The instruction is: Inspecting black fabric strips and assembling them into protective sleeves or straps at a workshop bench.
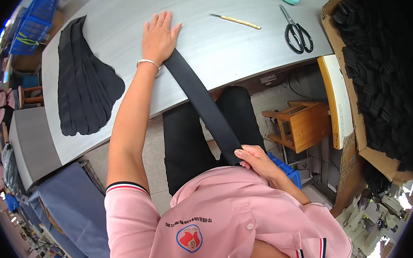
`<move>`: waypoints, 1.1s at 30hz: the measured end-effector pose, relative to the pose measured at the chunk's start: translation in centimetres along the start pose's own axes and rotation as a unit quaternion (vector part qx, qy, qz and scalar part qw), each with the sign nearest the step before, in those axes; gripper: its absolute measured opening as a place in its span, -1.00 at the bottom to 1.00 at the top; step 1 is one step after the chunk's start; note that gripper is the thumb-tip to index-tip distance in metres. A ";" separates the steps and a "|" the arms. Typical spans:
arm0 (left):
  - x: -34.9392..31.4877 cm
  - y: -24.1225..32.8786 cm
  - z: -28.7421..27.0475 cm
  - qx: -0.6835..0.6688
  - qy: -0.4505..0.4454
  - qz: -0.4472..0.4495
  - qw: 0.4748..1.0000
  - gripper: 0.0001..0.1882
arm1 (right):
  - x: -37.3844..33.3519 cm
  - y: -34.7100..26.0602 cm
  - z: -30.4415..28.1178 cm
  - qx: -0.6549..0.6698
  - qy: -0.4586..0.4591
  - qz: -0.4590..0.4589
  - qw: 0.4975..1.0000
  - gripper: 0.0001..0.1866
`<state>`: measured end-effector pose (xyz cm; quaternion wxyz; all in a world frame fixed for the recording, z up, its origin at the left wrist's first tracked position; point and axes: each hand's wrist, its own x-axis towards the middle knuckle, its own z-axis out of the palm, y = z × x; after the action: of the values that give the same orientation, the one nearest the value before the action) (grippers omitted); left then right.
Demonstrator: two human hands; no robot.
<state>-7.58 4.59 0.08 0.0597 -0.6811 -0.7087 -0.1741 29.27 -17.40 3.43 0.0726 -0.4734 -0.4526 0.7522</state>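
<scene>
A long black fabric strip (200, 98) runs from the grey tabletop (212, 72) over its near edge and down toward my lap. My left hand (159, 39) lies flat and open on the table, its palm and wrist over the strip's far end, which is hidden beneath. Near my waist, my right hand (259, 162) is closed on the near end, thumb on top. Between the hands the strip looks straight. To the left, a fanned pile of similar black strips (85, 84) rests on the tabletop.
Black-handled scissors (297, 36) and a thin yellow-handled pointed tool (235, 21) lie on the table. A cardboard box (366, 147) of black fabric pieces (378, 71) stands at the right. Below are a wooden stool (305, 125) and a blue crate (285, 171). Another blue crate (34, 23) is far left.
</scene>
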 end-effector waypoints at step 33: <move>-21.9 17.3 -8.2 -0.789 -0.217 -0.335 0.467 -0.75 | -3.9 -1.8 2.9 0.161 0.074 -0.090 0.980 -0.71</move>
<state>9.65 -18.55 3.58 -0.7214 -0.1658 -0.4347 -0.5129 28.48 -20.21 7.71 0.2484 -0.4668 -0.3594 0.7689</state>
